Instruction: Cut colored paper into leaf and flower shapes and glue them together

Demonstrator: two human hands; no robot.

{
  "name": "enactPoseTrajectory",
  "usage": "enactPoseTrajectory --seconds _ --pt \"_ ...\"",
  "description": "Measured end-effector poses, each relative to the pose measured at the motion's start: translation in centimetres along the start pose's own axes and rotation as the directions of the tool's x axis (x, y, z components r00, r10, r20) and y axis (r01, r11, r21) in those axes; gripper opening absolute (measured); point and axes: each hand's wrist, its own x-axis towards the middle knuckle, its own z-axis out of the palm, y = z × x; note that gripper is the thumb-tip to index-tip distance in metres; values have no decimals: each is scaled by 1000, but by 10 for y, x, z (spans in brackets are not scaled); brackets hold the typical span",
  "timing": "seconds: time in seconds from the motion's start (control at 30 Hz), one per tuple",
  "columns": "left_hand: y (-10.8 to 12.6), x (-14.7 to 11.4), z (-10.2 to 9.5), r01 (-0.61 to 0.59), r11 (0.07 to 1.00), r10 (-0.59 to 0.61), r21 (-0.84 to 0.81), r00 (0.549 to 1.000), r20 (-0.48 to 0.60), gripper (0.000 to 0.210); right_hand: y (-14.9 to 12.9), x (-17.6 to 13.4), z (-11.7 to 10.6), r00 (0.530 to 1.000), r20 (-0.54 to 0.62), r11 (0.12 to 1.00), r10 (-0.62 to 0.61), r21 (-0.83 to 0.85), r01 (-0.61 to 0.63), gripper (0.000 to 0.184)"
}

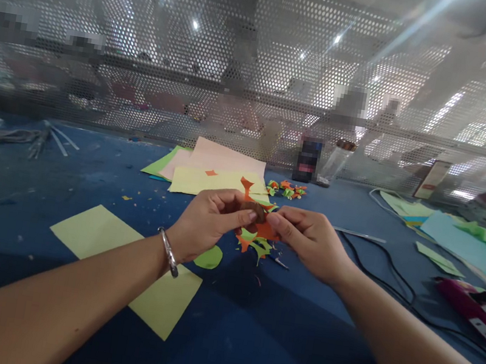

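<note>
Head view: yellow sheet (164,304) partly behind left forearm (69,290), scraps (261,248) below hands (203,225).

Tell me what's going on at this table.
A person is working with coloured paper at a blue table. The left hand holds a small brown piece, too blurred to identify, while the right hand pinches orange paper next to it. Orange and green scraps show just below the hands. A green disc lies near the left hand, and farther back lie a pink sheet and a small cluster of cut pieces.
</note>
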Motion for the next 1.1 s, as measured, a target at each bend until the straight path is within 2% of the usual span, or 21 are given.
enactPoseTrajectory --seconds 0.57,1.1 --pt "2 -2 2 67 996 -64 -66 997 49 13 1 -1 -2 1000 8 999 -5 -44 5 46" --pt "-1 0 -2 43 998 -41 -43 998 40 10 3 -1 -5 1000 21 996 -21 -90 23 47"
